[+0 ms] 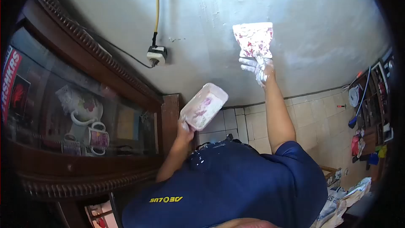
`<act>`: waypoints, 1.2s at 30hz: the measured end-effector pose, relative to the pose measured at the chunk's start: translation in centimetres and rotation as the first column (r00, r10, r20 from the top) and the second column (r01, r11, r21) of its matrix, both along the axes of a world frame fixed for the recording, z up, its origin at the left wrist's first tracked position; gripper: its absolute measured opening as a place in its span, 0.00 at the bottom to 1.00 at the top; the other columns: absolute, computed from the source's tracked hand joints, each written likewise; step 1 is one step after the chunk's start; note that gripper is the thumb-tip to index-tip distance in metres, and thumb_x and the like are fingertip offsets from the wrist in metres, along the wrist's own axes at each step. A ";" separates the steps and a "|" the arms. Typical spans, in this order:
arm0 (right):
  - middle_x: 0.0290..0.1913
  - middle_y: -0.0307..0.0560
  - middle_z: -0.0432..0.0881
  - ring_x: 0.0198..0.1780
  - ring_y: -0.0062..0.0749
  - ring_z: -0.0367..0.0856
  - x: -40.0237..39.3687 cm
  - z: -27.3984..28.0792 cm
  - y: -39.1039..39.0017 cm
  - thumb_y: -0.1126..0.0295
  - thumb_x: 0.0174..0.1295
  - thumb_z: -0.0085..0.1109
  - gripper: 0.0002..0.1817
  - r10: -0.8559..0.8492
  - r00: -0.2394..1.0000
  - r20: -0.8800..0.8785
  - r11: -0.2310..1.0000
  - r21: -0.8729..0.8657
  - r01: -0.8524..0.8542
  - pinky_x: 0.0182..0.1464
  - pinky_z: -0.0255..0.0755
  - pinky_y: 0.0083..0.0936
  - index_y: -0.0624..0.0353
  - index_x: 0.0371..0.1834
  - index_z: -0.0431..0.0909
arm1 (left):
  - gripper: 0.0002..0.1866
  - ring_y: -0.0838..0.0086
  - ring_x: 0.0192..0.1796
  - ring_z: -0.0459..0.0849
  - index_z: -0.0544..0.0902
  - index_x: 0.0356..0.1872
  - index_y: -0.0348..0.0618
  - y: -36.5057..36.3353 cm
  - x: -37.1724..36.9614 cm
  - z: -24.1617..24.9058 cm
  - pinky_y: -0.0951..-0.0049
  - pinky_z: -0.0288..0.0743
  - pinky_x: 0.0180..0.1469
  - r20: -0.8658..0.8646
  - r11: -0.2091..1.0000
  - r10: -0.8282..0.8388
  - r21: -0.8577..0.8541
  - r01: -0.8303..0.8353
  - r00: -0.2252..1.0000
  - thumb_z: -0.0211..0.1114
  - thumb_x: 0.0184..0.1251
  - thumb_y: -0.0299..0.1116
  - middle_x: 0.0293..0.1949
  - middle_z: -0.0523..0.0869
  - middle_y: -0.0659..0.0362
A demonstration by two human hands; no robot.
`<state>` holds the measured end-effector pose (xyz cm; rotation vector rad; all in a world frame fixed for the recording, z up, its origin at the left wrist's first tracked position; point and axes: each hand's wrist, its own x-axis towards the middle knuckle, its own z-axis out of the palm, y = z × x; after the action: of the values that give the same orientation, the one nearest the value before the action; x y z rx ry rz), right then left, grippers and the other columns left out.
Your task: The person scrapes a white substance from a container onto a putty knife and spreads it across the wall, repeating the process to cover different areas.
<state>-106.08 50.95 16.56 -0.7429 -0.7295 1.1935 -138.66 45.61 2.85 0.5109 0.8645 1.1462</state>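
My right hand [262, 69], smeared with white paste, is closed on the handle of a wide putty knife [254, 39]. The broad blade is coated in white paste with reddish patches, and its far edge lies at the grey wall [211, 29]. Lower and to the left, my left hand [184, 130] grips one end of a shallow rectangular plastic tub [205, 106]. White paste and purple smudges mark the inside of the tub, which is tilted with its opening toward me.
A dark wooden cabinet [122, 76] with glass panes and cups inside stands close on my left. On the wall hangs a power socket [157, 55] with a yellow cable. Tools and a rack [371, 114] stand at right, near paper sacks [341, 200] on the tiled floor [310, 120].
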 end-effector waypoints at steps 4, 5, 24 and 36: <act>0.46 0.54 0.78 0.44 0.38 0.81 -4.1 -2.8 -2.9 0.77 0.62 0.50 0.14 -0.163 0.973 0.164 0.985 0.082 0.151 0.45 0.75 0.26 0.68 0.50 0.73 | 0.25 0.63 0.50 0.79 0.68 0.56 0.37 2.8 2.7 0.6 0.64 0.76 0.51 0.013 0.999 -0.021 0.050 0.020 1.000 0.44 0.61 0.43 0.51 0.78 0.52; 0.45 0.53 0.80 0.45 0.36 0.81 -4.3 -5.1 -3.6 0.78 0.58 0.51 0.13 -0.330 0.735 0.592 0.944 0.217 0.249 0.47 0.72 0.24 0.69 0.47 0.75 | 0.24 0.63 0.49 0.80 0.69 0.55 0.38 3.3 3.1 0.9 0.63 0.77 0.50 0.018 0.998 -0.035 0.043 0.034 0.999 0.44 0.62 0.42 0.50 0.78 0.52; 0.50 0.50 0.74 0.49 0.31 0.75 -5.0 -14.8 -9.5 0.86 0.51 0.53 0.30 -0.250 0.960 -0.130 0.956 -0.190 0.223 0.50 0.73 0.26 0.66 0.60 0.59 | 0.21 0.68 0.45 0.82 0.73 0.51 0.39 2.0 5.4 -0.9 0.68 0.79 0.44 0.008 0.993 -0.119 -0.018 0.119 0.993 0.45 0.63 0.42 0.45 0.80 0.54; 0.55 0.51 0.71 0.53 0.41 0.73 -3.1 -12.5 -6.3 0.64 0.62 0.46 0.26 0.169 0.763 -0.624 0.930 -0.155 -0.333 0.54 0.71 0.39 0.62 0.62 0.59 | 0.22 0.66 0.43 0.82 0.73 0.51 0.39 2.2 4.0 0.2 0.68 0.81 0.41 0.028 0.999 0.033 -0.042 -0.032 0.999 0.47 0.61 0.41 0.44 0.81 0.54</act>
<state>-109.15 44.62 4.02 -0.4264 -0.1329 1.6904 -134.61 47.84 3.08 0.4465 0.8726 1.1602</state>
